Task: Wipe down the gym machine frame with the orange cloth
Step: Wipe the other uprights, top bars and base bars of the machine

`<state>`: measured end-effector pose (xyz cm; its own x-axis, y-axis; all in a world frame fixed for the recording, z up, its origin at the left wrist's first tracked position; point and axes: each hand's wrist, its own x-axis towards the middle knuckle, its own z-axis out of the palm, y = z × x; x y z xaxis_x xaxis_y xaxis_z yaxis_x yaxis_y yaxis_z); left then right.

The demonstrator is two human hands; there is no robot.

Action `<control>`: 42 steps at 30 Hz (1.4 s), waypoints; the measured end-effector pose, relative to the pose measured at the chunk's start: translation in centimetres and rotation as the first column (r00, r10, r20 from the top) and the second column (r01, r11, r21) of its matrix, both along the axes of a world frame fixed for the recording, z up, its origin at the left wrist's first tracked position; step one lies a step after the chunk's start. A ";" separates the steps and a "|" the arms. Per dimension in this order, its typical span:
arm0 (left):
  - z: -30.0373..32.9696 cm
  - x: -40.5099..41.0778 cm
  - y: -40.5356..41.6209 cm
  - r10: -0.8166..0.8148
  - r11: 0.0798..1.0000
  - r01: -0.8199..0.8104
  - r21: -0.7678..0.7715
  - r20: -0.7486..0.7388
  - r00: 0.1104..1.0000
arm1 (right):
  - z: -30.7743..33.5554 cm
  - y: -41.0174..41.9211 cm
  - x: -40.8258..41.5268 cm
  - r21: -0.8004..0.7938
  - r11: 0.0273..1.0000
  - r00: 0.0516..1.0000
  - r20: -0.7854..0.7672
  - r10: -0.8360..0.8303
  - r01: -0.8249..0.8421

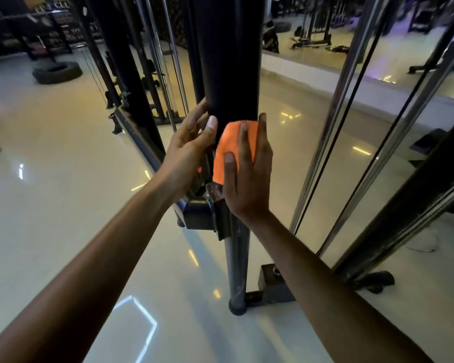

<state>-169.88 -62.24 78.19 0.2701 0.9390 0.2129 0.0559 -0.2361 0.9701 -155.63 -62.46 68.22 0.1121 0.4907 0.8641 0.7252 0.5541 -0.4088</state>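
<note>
The right hand [247,176] presses a folded orange cloth [231,150] flat against the thick black upright post of the gym machine frame [228,61], fingers straight and spread over the fabric, thumb lying on its lower edge. The left hand [189,150] is just beside it on the post's left side, fingers loosely extended and touching the black surface, holding nothing. Below the hands sits a black metal bracket [202,213]. 2 chrome guide rods [333,121] slant at right above the glossy pale floor [63,153].
</note>
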 end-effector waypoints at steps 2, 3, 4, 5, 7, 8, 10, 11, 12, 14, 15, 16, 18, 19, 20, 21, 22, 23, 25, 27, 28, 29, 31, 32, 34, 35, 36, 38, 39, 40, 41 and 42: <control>-0.2 0.2 -0.2 0.007 1.000 -0.007 0.003 0.013 1.000 | 1.6 0.9 0.3 0.051 0.998 0.999 0.029 -0.022 0.021; -0.4 0.2 -0.4 0.013 1.000 -0.013 0.002 0.019 1.000 | 1.1 0.8 0.4 0.048 0.999 0.999 0.042 -0.019 0.017; -0.8 0.2 -0.5 0.013 1.000 -0.013 0.001 0.022 1.000 | -0.3 0.6 0.5 0.029 1.000 0.999 0.050 -0.012 0.011; -1.3 0.1 -0.5 0.009 1.000 -0.009 -0.003 0.017 1.000 | -2.4 0.1 0.7 -0.008 1.000 0.998 0.055 -0.002 0.003; -2.8 -0.2 -0.6 0.007 1.000 -0.007 -0.020 0.004 1.000 | -7.4 -1.1 1.0 -0.131 0.991 0.997 0.069 0.025 -0.016; -3.3 -0.3 -0.7 0.014 0.999 -0.014 -0.034 -0.003 1.000 | -9.4 -1.7 1.0 -0.184 0.983 0.996 0.084 0.043 -0.027; -4.1 -0.2 -1.0 0.034 0.997 -0.034 -0.067 -0.007 0.999 | -11.0 -2.5 1.1 -0.236 0.971 0.994 0.082 0.068 -0.047; -4.2 -0.2 -1.1 0.035 0.997 -0.036 -0.074 -0.008 0.999 | -10.3 -2.5 1.0 -0.228 0.972 0.994 0.066 0.082 -0.065; -4.3 -0.2 -1.2 0.040 0.996 -0.041 -0.076 -0.019 0.999 | -9.0 -2.3 0.8 -0.205 0.976 0.995 0.043 0.087 -0.077; -4.2 0.0 -1.3 0.047 0.995 -0.049 -0.083 -0.029 0.998 | -5.3 -1.6 0.2 -0.140 0.988 0.997 -0.035 0.066 -0.070; -4.1 0.1 -1.3 0.054 0.995 -0.056 -0.085 -0.026 0.998 | -3.5 -1.1 -0.1 -0.114 0.992 0.995 -0.090 0.049 -0.059; -4.0 0.1 -1.4 0.066 0.994 -0.068 -0.089 -0.022 0.998 | -2.1 -0.8 -0.2 -0.089 0.995 0.990 -0.134 0.032 -0.044; -4.1 0.1 -1.5 0.081 0.992 -0.082 -0.091 -0.014 0.997 | -1.3 -0.6 -0.7 -0.073 0.997 0.988 -0.152 -0.009 -0.002; -4.2 0.0 -1.5 0.070 0.994 -0.071 -0.087 -0.010 0.997 | -2.1 -0.8 -0.9 -0.089 0.996 0.992 -0.122 -0.038 0.027; -4.3 -0.1 -1.6 0.049 0.996 -0.049 -0.081 -0.003 0.999 | -3.8 -1.1 -0.8 -0.121 0.992 0.996 -0.072 -0.056 0.047; -4.3 -0.2 -1.8 0.027 0.997 -0.026 -0.071 0.002 1.000 | -5.9 -1.7 -0.7 -0.168 0.985 0.998 -0.031 -0.053 0.047; -4.5 -0.4 -2.0 0.013 0.998 -0.013 -0.063 0.001 1.000 | -8.3 -2.4 -0.6 -0.230 0.972 0.999 0.002 -0.041 0.040; -4.6 -0.5 -2.1 0.007 0.998 -0.007 -0.058 -0.013 1.000 | -10.3 -3.1 -0.5 -0.297 0.954 0.999 0.022 -0.026 0.031; -5.2 -0.5 -2.3 -0.009 0.999 0.008 -0.044 -0.036 0.999 | -12.2 -4.5 -0.4 -0.383 0.923 1.000 0.017 -0.017 0.022; -5.9 -0.4 -2.4 -0.001 1.000 0.000 -0.017 -0.051 0.999 | -11.3 -5.0 -0.3 -0.403 0.915 1.000 0.002 -0.008 0.009; -6.2 -0.5 -2.3 0.004 1.000 -0.005 -0.011 -0.062 0.998 | -10.0 -4.7 -0.4 -0.397 0.918 1.000 -0.001 -0.010 0.009; -6.6 -0.6 -2.2 -0.004 1.000 0.004 -0.003 -0.070 0.998 | -8.6 -4.2 -0.6 -0.376 0.927 1.000 -0.019 -0.018 0.009; -7.7 -1.0 -1.8 -0.045 0.998 0.048 0.036 -0.077 0.996 | -6.4 -3.3 -0.8 -0.340 0.940 0.998 -0.051 -0.045 0.025; -8.3 -1.1 -1.6 -0.065 0.996 0.069 0.055 -0.083 0.994 | -5.9 -2.8 -0.9 -0.329 0.943 0.997 -0.048 -0.060 0.040; -9.3 -1.2 -1.2 -0.082 0.993 0.088 0.081 -0.082 0.993 | -6.3 -2.5 -0.8 -0.316 0.947 0.997 -0.021 -0.073 0.062; -9.8 -1.2 -1.1 -0.073 0.992 0.081 0.100 -0.082 0.994 | -7.5 -2.7 -0.7 -0.320 0.945 0.998 0.006 -0.066 0.064; -10.3 -1.2 -1.2 -0.062 0.990 0.072 0.120 -0.084 0.995 | -9.3 -3.1 -0.5 -0.329 0.942 0.998 0.046 -0.054 0.066; -11.4 -1.1 -1.7 -0.054 0.986 0.068 0.152 -0.092 0.994 | -13.1 -4.3 0.0 -0.386 0.921 0.994 0.104 -0.018 0.057; -11.8 -1.0 -2.0 -0.053 0.984 0.068 0.165 -0.095 0.994 | -14.7 -4.9 0.2 -0.426 0.904 0.995 0.103 -0.002 0.046; -12.3 -0.9 -2.2 -0.037 0.983 0.057 0.177 -0.111 0.993 | -15.7 -5.3 0.3 -0.455 0.890 0.996 0.093 0.009 0.034; -12.8 -0.8 -2.5 -0.014 0.982 0.040 0.187 -0.140 0.990 | -15.9 -5.6 0.2 -0.473 0.881 0.997 0.076 0.015 0.022; -13.1 -0.6 -2.7 0.008 0.980 0.026 0.198 -0.168 0.986 | -15.6 -5.6 0.0 -0.479 0.878 0.999 0.043 0.023 0.001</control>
